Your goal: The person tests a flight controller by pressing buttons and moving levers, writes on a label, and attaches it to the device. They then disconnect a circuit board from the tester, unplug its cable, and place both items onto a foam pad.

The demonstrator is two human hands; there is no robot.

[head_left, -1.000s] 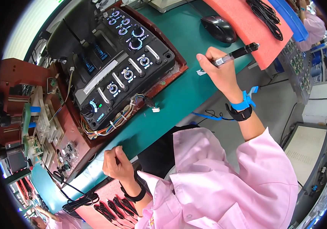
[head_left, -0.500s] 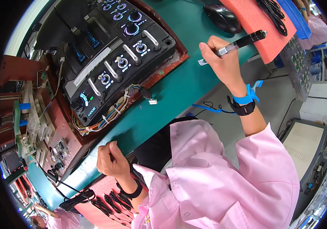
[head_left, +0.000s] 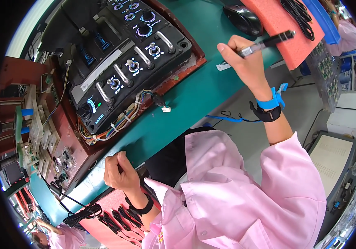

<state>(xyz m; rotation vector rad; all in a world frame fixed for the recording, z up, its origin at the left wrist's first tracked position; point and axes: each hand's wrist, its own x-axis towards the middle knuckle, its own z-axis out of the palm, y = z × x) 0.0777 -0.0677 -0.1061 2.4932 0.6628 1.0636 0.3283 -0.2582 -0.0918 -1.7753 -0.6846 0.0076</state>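
My right hand (head_left: 246,62) is closed around a pen (head_left: 267,43) with a clear barrel and a black end. The pen slants up to the right, and its tip side is down by a small white label (head_left: 223,66) on the green table. A faint dark mark shows on the label; my fingers partly cover the pen's tip. My left hand (head_left: 121,171) rests at the table's near edge, fingers curled into a loose fist with nothing visible in it. Between the hands lies a white connector (head_left: 166,110) on the wire bundle of a black control panel (head_left: 130,79).
The panel, with toggle switches, metal handles and lit knobs, sits in a reddish-brown fixture (head_left: 194,64). A black mouse (head_left: 243,20) and a pink foam pad (head_left: 284,45) with a coiled black cable (head_left: 298,18) are at the right. More black cables (head_left: 122,218) lie at lower left.
My right hand and the pen have shifted slightly, and the pen's upper end has swung a little to the right. A dark mark now shows on the label. My left hand stays nearly still.
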